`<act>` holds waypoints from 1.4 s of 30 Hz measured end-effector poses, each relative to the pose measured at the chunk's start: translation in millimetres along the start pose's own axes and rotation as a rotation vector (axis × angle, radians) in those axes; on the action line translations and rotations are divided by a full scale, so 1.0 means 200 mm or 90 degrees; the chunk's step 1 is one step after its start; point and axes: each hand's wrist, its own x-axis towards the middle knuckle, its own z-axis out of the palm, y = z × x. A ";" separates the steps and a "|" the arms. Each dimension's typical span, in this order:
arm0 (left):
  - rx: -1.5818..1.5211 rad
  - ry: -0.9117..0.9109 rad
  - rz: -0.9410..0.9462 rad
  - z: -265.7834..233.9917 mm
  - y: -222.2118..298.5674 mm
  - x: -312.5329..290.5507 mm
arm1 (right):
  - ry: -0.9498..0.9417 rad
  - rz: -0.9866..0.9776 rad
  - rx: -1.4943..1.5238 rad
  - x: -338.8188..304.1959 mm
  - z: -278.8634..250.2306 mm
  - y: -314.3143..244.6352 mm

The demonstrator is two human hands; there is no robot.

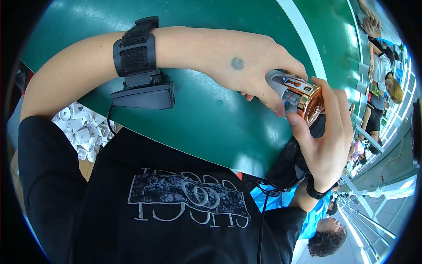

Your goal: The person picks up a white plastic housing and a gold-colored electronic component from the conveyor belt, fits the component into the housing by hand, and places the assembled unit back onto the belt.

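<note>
Both my hands meet at a small device with a grey plastic shell (275, 82) and a shiny copper-coloured round end (313, 105). Thin wires show in the gap between these two parts. My left hand (252, 64) reaches across from the left, its thumb and fingers closed on the grey shell. From the right, my right hand (329, 143) grips the copper-coloured end between thumb and fingers. The device is held tilted above the green table. Its inside is mostly hidden, and I cannot tell how firmly the two parts are joined.
The green tabletop (176, 123) has a white strip (303, 28) along it. Beside my left elbow is a pile of white cylindrical parts (83, 130). A black bag (283, 165) and cables are near my right forearm. Other people sit along the right side.
</note>
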 end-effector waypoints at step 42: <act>0.036 0.030 0.075 0.01 -0.05 0.06 | 0.018 0.059 0.178 -0.02 -0.05 0.06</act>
